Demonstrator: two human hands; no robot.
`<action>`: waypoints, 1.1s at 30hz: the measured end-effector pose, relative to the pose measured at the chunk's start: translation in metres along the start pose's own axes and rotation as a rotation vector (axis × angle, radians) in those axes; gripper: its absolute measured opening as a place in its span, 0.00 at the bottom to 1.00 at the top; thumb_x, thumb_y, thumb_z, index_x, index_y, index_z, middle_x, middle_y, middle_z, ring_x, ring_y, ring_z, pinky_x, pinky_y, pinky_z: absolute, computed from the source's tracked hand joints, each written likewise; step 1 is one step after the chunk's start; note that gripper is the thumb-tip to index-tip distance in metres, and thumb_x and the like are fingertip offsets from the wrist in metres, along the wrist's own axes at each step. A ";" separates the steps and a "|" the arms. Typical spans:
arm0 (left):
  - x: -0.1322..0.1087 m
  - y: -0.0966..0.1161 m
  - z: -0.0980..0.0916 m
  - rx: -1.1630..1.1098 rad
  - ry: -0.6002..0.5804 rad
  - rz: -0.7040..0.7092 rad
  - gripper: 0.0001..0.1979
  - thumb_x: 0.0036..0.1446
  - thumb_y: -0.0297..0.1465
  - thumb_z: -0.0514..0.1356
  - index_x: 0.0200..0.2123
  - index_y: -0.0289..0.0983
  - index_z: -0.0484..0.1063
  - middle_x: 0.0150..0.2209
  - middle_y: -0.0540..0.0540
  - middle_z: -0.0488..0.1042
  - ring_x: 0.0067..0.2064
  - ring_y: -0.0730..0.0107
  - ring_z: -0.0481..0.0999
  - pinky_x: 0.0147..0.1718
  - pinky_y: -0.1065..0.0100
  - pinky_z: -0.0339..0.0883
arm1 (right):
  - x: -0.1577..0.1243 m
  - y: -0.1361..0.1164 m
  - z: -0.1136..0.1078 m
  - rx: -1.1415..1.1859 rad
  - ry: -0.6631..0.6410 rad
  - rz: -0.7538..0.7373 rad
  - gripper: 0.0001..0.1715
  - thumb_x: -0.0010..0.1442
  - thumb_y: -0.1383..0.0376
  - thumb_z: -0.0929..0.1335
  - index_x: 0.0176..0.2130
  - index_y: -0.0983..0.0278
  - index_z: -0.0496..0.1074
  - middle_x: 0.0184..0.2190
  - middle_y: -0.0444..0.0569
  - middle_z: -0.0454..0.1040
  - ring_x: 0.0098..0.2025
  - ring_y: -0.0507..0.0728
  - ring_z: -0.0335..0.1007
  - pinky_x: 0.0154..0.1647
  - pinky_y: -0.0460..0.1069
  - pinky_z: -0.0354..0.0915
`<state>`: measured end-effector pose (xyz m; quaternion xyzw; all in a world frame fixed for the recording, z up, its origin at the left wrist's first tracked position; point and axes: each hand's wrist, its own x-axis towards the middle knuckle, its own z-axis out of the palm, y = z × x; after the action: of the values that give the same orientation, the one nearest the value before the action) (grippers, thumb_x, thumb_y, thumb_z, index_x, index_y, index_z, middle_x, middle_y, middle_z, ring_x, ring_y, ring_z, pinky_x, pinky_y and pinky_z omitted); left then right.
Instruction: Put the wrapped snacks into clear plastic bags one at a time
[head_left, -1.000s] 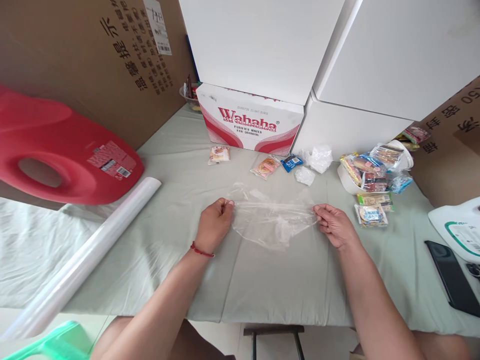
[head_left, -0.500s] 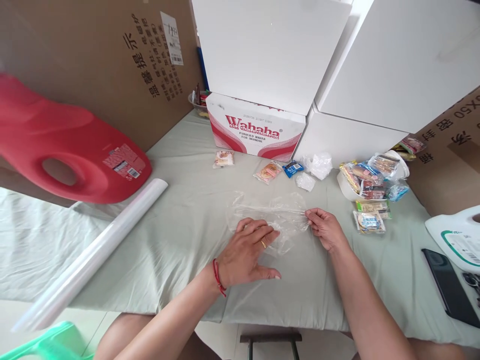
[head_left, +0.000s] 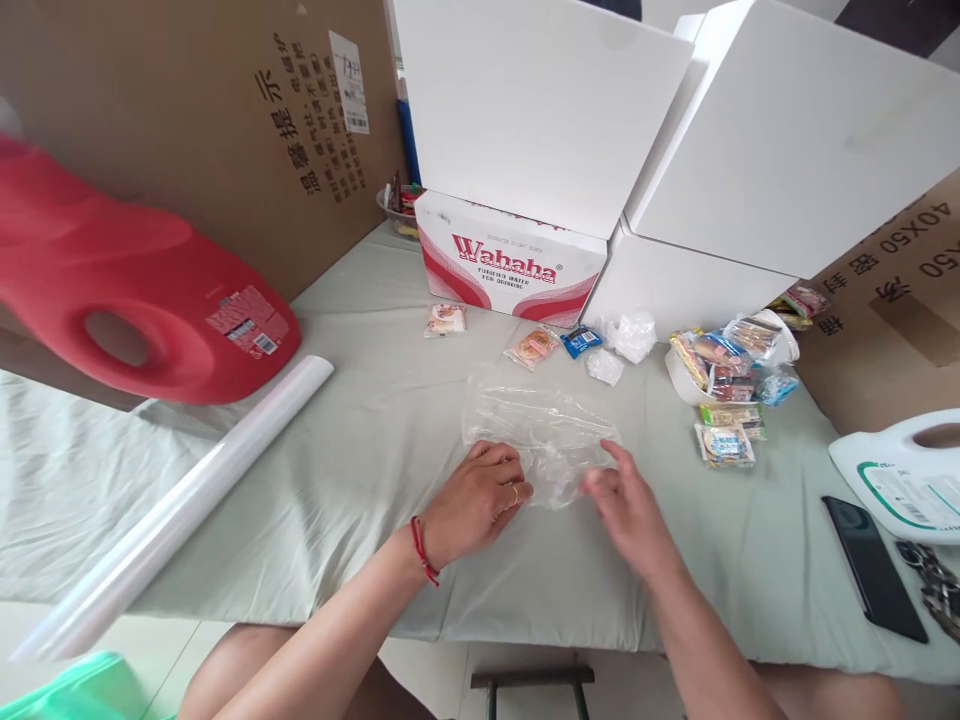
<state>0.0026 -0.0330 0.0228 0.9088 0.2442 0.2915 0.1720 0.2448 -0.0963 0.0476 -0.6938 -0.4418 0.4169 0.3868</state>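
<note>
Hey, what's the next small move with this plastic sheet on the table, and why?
Probably bring the right hand down onto the clear plastic sheet and smooth it outward. It lies wrinkled on the pale green tablecloth; the left hand rests on its near left edge, while the right hovers blurred beside it, apparently gripping nothing.

Worktop (head_left: 360,470) bare betw. film roll (head_left: 174,505) on L & plastic sheet (head_left: 540,425), also along front edge. Back blocked by Wahaha box (head_left: 514,262) w/ snack packets (head_left: 532,346) just in front. R side crowded: snack bowl (head_left: 679,377), phone (head_left: 870,580).
</note>
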 end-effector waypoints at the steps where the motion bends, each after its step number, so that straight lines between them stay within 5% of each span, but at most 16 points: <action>1: 0.000 0.000 0.002 -0.004 -0.007 -0.001 0.09 0.66 0.25 0.57 0.36 0.39 0.77 0.32 0.47 0.78 0.46 0.63 0.73 0.47 0.59 0.60 | -0.004 -0.002 0.010 0.001 -0.057 0.027 0.51 0.55 0.43 0.74 0.68 0.61 0.59 0.34 0.46 0.77 0.29 0.55 0.67 0.33 0.50 0.64; 6: -0.004 -0.004 0.002 -0.119 -0.106 -0.018 0.08 0.62 0.23 0.59 0.34 0.39 0.77 0.37 0.46 0.78 0.49 0.61 0.73 0.49 0.58 0.64 | 0.004 -0.011 0.019 0.206 -0.106 0.041 0.42 0.52 0.50 0.77 0.60 0.62 0.67 0.27 0.38 0.67 0.28 0.50 0.62 0.30 0.46 0.60; 11: -0.009 -0.014 -0.012 -0.318 -0.204 -0.088 0.08 0.61 0.24 0.60 0.33 0.40 0.79 0.44 0.44 0.78 0.51 0.61 0.73 0.49 0.60 0.69 | 0.013 -0.008 -0.027 0.415 -0.062 0.198 0.43 0.43 0.52 0.83 0.54 0.62 0.71 0.27 0.37 0.67 0.20 0.43 0.46 0.18 0.41 0.42; 16: -0.013 -0.018 -0.032 -0.495 -0.302 -0.138 0.04 0.60 0.31 0.65 0.33 0.40 0.80 0.51 0.43 0.77 0.56 0.59 0.73 0.53 0.59 0.70 | 0.005 0.013 -0.070 0.478 0.049 0.281 0.45 0.39 0.54 0.85 0.53 0.62 0.73 0.27 0.38 0.68 0.20 0.42 0.45 0.17 0.39 0.42; 19: -0.011 -0.013 -0.039 -0.572 -0.371 -0.219 0.12 0.62 0.41 0.63 0.37 0.40 0.80 0.53 0.42 0.77 0.51 0.61 0.76 0.46 0.63 0.72 | -0.006 0.030 -0.081 0.448 0.077 0.306 0.45 0.38 0.53 0.85 0.52 0.63 0.73 0.26 0.39 0.68 0.20 0.42 0.47 0.17 0.39 0.43; 23: -0.003 -0.005 -0.027 -0.467 -0.249 -0.404 0.23 0.72 0.42 0.47 0.36 0.37 0.78 0.47 0.43 0.79 0.40 0.67 0.77 0.41 0.65 0.70 | -0.023 0.045 -0.078 0.355 0.037 0.319 0.43 0.39 0.50 0.84 0.49 0.64 0.74 0.26 0.39 0.68 0.20 0.43 0.47 0.18 0.40 0.44; 26: 0.003 -0.003 -0.013 -0.231 -0.251 -0.465 0.18 0.69 0.38 0.52 0.33 0.37 0.76 0.48 0.45 0.78 0.39 0.67 0.78 0.44 0.63 0.70 | -0.032 0.048 -0.074 0.272 0.039 0.291 0.41 0.41 0.48 0.83 0.48 0.64 0.74 0.25 0.38 0.66 0.21 0.45 0.48 0.18 0.42 0.44; 29: 0.002 -0.005 -0.010 -0.038 -0.357 -0.500 0.10 0.62 0.38 0.61 0.42 0.41 0.78 0.59 0.46 0.73 0.44 0.63 0.80 0.45 0.60 0.72 | -0.037 0.050 -0.074 0.169 0.055 0.235 0.40 0.43 0.47 0.81 0.49 0.64 0.74 0.24 0.37 0.65 0.22 0.48 0.53 0.20 0.43 0.47; 33: -0.004 -0.016 -0.019 0.016 -0.365 -0.573 0.36 0.56 0.44 0.66 0.66 0.43 0.64 0.72 0.40 0.56 0.55 0.53 0.77 0.50 0.55 0.74 | -0.038 0.061 -0.082 0.006 0.070 0.150 0.37 0.46 0.46 0.78 0.49 0.63 0.74 0.27 0.41 0.70 0.30 0.53 0.65 0.31 0.47 0.62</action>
<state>-0.0175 -0.0193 0.0284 0.8417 0.4570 0.0619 0.2808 0.3281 -0.1643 0.0299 -0.7380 -0.3733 0.4216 0.3719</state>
